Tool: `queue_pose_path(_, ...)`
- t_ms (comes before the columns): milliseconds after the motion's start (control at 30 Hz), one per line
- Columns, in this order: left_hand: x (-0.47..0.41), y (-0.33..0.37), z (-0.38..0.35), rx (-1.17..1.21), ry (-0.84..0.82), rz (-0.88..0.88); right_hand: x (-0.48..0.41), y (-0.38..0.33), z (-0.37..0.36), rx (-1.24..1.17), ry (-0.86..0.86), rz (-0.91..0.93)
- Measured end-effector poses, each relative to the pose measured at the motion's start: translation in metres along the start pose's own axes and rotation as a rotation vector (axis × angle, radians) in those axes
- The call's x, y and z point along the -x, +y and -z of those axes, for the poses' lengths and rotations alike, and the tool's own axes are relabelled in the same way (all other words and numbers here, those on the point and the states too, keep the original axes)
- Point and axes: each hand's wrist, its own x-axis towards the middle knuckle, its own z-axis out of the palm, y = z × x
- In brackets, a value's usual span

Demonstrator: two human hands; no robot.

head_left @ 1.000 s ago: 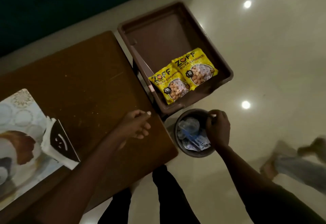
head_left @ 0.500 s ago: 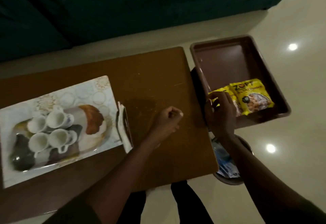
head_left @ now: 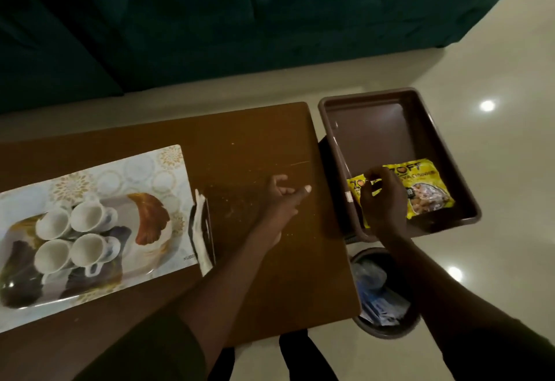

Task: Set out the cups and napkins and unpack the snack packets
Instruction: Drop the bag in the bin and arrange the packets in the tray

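Two yellow snack packets lie in the near end of a brown plastic tub (head_left: 375, 128) to the right of the wooden table (head_left: 255, 146). My right hand (head_left: 381, 200) pinches the top edge of the nearer packet (head_left: 356, 187), partly covering it; the farther packet (head_left: 426, 188) lies beside it. My left hand (head_left: 282, 197) hovers over the table's right part, fingers loosely spread, holding nothing. Several white cups (head_left: 72, 239) stand on a patterned tray (head_left: 144, 167) at the left. A stack of napkins in a dark holder (head_left: 202, 230) leans against the tray's right edge.
A round bin (head_left: 386, 329) with plastic wrappers sits on the pale floor below the tub, by the table's near right corner. A dark green sofa (head_left: 210, 20) runs behind the table. My legs show under the table's front edge.
My right hand left the bin, rose to the tub and took hold of the nearer packet's edge. The left hand loosened from a fist. The view swung left, showing the tray and cups.
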Motion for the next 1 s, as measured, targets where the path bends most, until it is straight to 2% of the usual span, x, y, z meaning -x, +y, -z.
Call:
queue_pose_path(200, -0.017, -0.011, -0.079, 0.049, -0.08, 0.052, -0.025, 0.067, 0.047, 0.077, 0.02, -0.075)
queue_pose_path(333, -0.029, -0.021, -0.143, 0.075, -0.101, 0.109, -0.046, 0.118, 0.067, 0.151, -0.079, -0.202)
queue_pose_path(467, -0.039, -0.031, -0.185, -0.072, 0.04, 0.067, -0.07, 0.148, 0.075, 0.24, -0.247, -0.36)
queue_pose_path(600, -0.047, -0.035, -0.214, -0.234, 0.187, 0.062, -0.086, 0.162, 0.074, 0.214, -0.361, -0.361)
queue_pose_path(700, -0.049, -0.031, -0.23, -0.208, 0.293, 0.112, -0.093, 0.162, 0.066, 0.196, -0.417, -0.389)
queue_pose_path(800, -0.049, -0.026, -0.24, -0.166, 0.323, 0.149, -0.095, 0.158, 0.061, 0.199, -0.429, -0.415)
queue_pose_path(900, -0.057, -0.022, -0.246, -0.209, 0.372, 0.196, -0.101, 0.158, 0.062, 0.094, -0.382, -0.48)
queue_pose_path(1000, -0.063, -0.025, -0.243, -0.252, 0.403, 0.167, -0.107, 0.157, 0.067, 0.075, -0.348, -0.513)
